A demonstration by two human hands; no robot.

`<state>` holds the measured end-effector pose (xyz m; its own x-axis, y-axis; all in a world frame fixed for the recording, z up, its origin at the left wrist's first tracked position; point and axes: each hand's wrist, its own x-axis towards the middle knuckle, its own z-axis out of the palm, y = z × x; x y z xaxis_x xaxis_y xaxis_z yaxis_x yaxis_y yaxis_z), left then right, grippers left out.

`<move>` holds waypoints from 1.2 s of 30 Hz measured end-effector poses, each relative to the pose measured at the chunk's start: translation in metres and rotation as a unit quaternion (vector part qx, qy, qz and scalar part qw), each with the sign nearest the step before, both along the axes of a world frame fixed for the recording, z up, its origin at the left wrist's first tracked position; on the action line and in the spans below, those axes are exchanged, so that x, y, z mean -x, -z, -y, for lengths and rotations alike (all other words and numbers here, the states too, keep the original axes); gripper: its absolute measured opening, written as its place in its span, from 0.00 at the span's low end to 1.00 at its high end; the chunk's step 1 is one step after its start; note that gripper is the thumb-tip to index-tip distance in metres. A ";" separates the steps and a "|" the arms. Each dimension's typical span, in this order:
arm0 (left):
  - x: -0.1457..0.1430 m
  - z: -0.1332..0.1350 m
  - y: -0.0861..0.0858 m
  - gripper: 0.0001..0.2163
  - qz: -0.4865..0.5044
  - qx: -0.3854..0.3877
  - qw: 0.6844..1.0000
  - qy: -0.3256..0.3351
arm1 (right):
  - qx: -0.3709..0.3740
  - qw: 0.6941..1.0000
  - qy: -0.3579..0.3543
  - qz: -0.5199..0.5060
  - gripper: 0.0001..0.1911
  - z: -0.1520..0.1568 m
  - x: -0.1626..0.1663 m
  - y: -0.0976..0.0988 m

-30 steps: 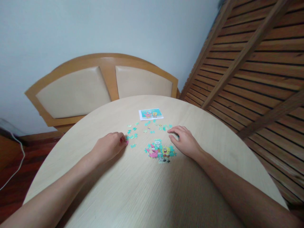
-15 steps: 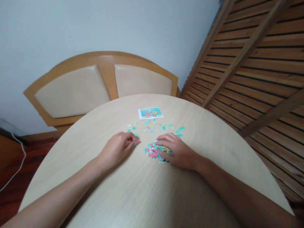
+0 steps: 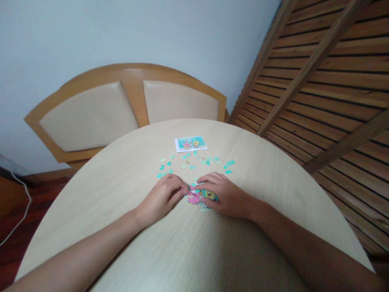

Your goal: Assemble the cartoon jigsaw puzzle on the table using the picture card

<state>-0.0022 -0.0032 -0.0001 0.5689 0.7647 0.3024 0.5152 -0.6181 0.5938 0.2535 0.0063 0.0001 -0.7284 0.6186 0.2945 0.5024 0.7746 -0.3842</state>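
A partly joined cartoon jigsaw lies in the middle of the round pale wooden table. My left hand has its fingers curled together against the jigsaw's left edge, pinching a small puzzle piece that is mostly hidden. My right hand lies flat over the jigsaw's right half, fingers stretched out and pressing on it. Several loose teal pieces are scattered just beyond both hands. A small printed reference picture lies farther back.
A wooden bench with two cream padded back panels stands behind the table against a pale blue wall. A slatted wooden partition runs along the right. A white cable hangs over the dark floor at the left.
My left hand carried a piece rightward from the loose pieces to the jigsaw's left edge. My right hand moved left and down onto the jigsaw and now covers its right half.
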 end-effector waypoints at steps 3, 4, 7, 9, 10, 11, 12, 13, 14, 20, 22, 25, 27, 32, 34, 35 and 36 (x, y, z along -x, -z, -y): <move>-0.001 0.000 0.002 0.07 -0.001 0.003 1.000 0.002 | -0.004 1.000 -0.002 0.000 0.16 0.000 0.000 0.000; -0.001 -0.001 0.003 0.07 -0.003 0.004 1.000 0.001 | -0.005 1.000 -0.001 0.001 0.16 0.000 0.000 -0.001; 0.000 -0.001 0.003 0.07 -0.016 0.006 1.000 -0.009 | -0.008 1.000 0.002 0.003 0.16 0.000 0.000 -0.001; 0.002 -0.001 0.002 0.07 -0.029 0.007 0.999 -0.017 | -0.008 1.000 0.003 0.004 0.16 0.000 0.000 0.000; 0.002 -0.001 0.001 0.07 -0.037 0.008 0.999 -0.021 | -0.008 1.000 0.003 0.004 0.16 0.000 -0.001 0.000; 0.003 -0.001 -0.001 0.07 -0.046 0.010 0.999 -0.024 | -0.008 1.000 0.004 0.004 0.15 0.000 -0.001 0.000; 0.004 -0.001 -0.002 0.07 -0.053 0.012 0.998 -0.026 | -0.008 1.000 0.004 0.004 0.15 0.000 -0.002 0.001; 0.005 -0.001 -0.003 0.07 -0.056 0.012 0.998 -0.028 | -0.007 1.000 0.004 0.005 0.15 0.000 -0.002 0.001; 0.006 -0.001 -0.004 0.07 -0.058 0.010 0.998 -0.027 | -0.007 1.000 0.004 0.004 0.15 0.000 -0.002 0.001; 0.002 0.002 -0.004 0.08 -0.028 -0.012 1.000 0.008 | -0.005 1.000 0.004 -0.001 0.16 0.000 -0.002 0.001; 0.000 0.002 -0.002 0.09 -0.026 -0.015 0.999 0.015 | -0.005 1.000 0.006 0.001 0.16 0.000 -0.001 0.001; -0.001 0.001 0.000 0.09 -0.027 -0.013 0.999 0.021 | -0.005 1.000 0.005 0.003 0.16 -0.001 -0.001 0.002; -0.001 0.000 0.001 0.09 -0.026 -0.012 0.999 0.024 | -0.005 1.000 0.005 0.004 0.16 -0.001 -0.001 0.001; -0.002 -0.001 -0.001 0.10 -0.017 -0.011 1.000 0.023 | -0.005 1.000 0.003 0.002 0.16 0.001 -0.001 -0.001; -0.003 -0.002 -0.002 0.10 -0.007 -0.009 1.000 0.024 | -0.004 1.000 0.004 0.001 0.16 0.001 -0.001 -0.001; -0.003 -0.002 -0.002 0.10 -0.001 -0.007 1.000 0.027 | -0.004 1.000 0.005 0.001 0.16 0.001 -0.001 -0.001; -0.003 -0.002 -0.002 0.09 0.004 -0.005 1.000 0.028 | -0.006 1.000 0.006 0.000 0.16 0.000 -0.001 -0.001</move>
